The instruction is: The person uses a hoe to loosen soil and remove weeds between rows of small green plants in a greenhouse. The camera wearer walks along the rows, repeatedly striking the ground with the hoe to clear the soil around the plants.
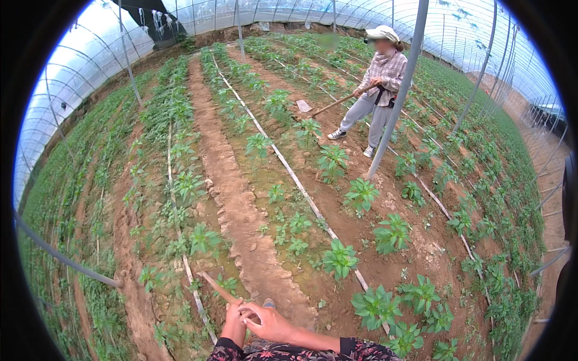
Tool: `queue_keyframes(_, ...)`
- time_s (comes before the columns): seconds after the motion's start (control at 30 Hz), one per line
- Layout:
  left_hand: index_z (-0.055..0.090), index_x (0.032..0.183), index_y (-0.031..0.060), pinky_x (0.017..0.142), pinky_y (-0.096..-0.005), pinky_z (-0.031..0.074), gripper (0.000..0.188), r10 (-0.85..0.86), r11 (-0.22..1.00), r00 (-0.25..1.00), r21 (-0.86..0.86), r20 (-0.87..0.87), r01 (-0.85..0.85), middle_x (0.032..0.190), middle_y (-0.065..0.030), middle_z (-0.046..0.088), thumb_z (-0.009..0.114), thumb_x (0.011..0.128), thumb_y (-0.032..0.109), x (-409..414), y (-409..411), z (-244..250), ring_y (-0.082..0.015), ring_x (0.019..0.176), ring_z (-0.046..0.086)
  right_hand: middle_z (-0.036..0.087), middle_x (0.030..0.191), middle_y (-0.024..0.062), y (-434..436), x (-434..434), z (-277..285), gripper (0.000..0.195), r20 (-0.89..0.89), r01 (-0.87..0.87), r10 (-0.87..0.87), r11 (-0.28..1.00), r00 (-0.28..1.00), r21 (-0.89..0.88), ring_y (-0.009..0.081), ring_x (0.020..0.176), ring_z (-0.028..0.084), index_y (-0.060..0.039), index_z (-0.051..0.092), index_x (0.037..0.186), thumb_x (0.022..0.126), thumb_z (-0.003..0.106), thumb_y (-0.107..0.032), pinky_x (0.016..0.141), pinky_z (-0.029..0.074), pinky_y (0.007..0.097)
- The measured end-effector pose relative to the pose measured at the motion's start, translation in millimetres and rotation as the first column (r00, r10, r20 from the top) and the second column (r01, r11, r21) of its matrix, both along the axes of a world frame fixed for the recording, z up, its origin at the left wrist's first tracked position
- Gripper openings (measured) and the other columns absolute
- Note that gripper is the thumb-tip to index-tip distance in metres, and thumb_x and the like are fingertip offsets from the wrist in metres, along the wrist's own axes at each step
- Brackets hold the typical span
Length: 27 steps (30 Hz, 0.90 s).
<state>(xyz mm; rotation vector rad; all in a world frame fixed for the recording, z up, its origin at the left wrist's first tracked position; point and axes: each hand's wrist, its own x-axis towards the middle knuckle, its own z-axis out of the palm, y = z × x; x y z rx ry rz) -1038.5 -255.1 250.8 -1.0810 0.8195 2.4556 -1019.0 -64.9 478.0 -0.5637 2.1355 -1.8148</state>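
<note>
A long wooden tool handle (219,287) slants from the ground up to my hands at the bottom of the view. My left hand (234,319) is closed around its upper end. My right hand (269,323) lies across the left one, its fingertips touching the back of that hand and its thumb curled round. Whether the right fingers grip anything cannot be made out. At the handle's far end, the tool's head is small and indistinct, close to a young leafy plant (227,284). The toe of a shoe (269,303) shows just beyond my hands.
Pale irrigation hoses (289,169) run along rows of leafy plants (339,258). A bare soil furrow (226,176) stretches ahead. Another person (381,85) holds a wooden-handled tool (338,103) beyond a grey metal post (397,104). A pipe (67,261) slants at left. Plastic greenhouse film (289,11) encloses everything.
</note>
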Motion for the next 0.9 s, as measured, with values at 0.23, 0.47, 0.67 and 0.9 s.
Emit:
queue_keyframes(0.23,0.046,0.079,0.0012,0.046,-0.0335,0.045,0.012,-0.113,0.993,0.993,-0.022,0.015,0.113,0.062,-0.0090,0.051,0.051,0.082,0.011,-17,-49,21,-0.0227,0.050,0.051,0.065,0.092,0.0083,67,-16,55,0.036,0.146,-0.079,0.115,0.970,0.983,-0.231,0.0145,0.089,0.060,-0.0035,0.046,0.121,0.086,0.054,-0.013,0.081,0.047,0.0295)
queue_keyframes(0.47,0.046,0.090,0.0021,0.044,-0.0302,0.045,0.017,-0.068,0.997,0.988,0.029,0.142,0.065,0.067,-0.0064,0.051,0.053,0.083,0.015,-17,-85,22,-0.0185,0.047,0.048,0.065,0.092,0.0158,138,-26,178,0.051,-0.232,-0.159,0.029,0.809,0.972,-0.566,0.0222,0.088,0.061,0.0052,0.037,0.127,0.084,0.052,-0.018,0.085,0.043,0.0363)
queue_keyframes(0.67,0.046,0.093,-0.0001,0.045,-0.0326,0.046,0.019,0.072,0.994,0.993,0.077,0.091,-0.079,0.069,-0.0098,0.053,0.053,0.084,0.016,-31,-96,-29,-0.0217,0.050,0.053,0.065,0.088,0.0177,160,-23,228,0.053,-0.488,-0.163,-0.239,0.746,0.839,-0.646,0.0283,0.081,0.063,0.0044,0.035,0.125,0.084,0.055,-0.023,0.079,0.046,0.0388)
queue_keyframes(0.9,0.042,0.089,0.0020,0.048,-0.0331,0.047,0.015,0.146,0.987,0.983,-0.082,0.109,-0.138,0.068,-0.0085,0.049,0.054,0.083,0.009,-13,30,36,-0.0219,0.054,0.050,0.062,0.102,0.0197,173,-9,147,0.054,-0.096,0.169,-0.201,0.949,0.975,-0.267,0.0251,0.094,0.061,0.0058,0.043,0.121,0.078,0.060,-0.022,0.085,0.044,0.0354)
